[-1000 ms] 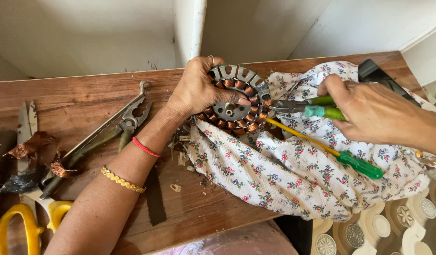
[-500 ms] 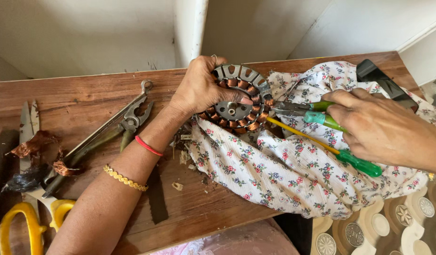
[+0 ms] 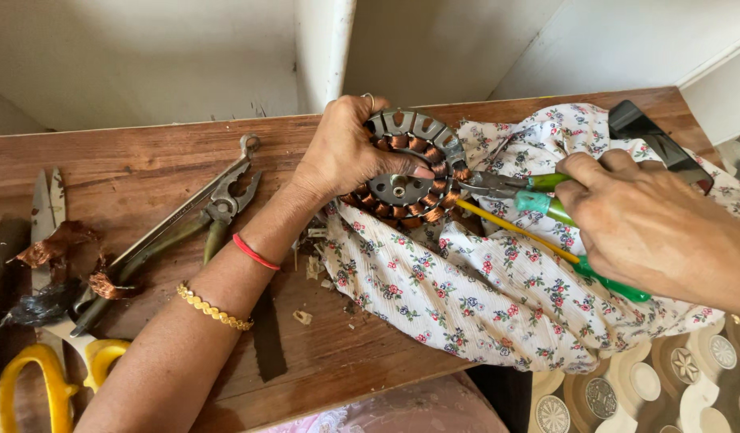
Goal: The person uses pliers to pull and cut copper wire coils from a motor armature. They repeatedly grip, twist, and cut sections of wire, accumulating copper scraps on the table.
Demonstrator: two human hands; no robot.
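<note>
Left hand (image 3: 346, 156) grips the motor stator (image 3: 410, 168), a round steel ring with copper windings, held tilted on edge over the back of the wooden surface (image 3: 145, 180); its fingers (image 3: 422, 172) are wrapped over the rim, thumb pressed on the central hub. Right hand (image 3: 650, 228) is closed around green-handled pliers (image 3: 538, 192), fingers curled tight on the grips, pliers tip at the stator's right edge, touching the windings. A green-handled screwdriver (image 3: 562, 256) with a yellow shaft lies just below the pliers on the floral cloth (image 3: 482, 297), its tip pointing at the stator; can't tell if the right hand also touches it. The cloth drapes under the stator and over the surface's right front edge. Left of the forearm: large grey pliers (image 3: 217, 204) lying open-jawed, scraps of copper wire (image 3: 57, 244) beside them, and yellow-handled scissors (image 3: 45, 353) at the far left. A black tool (image 3: 654, 136) sits at the right rear, partly under the cloth. Small debris is scattered near the wrist.
</note>
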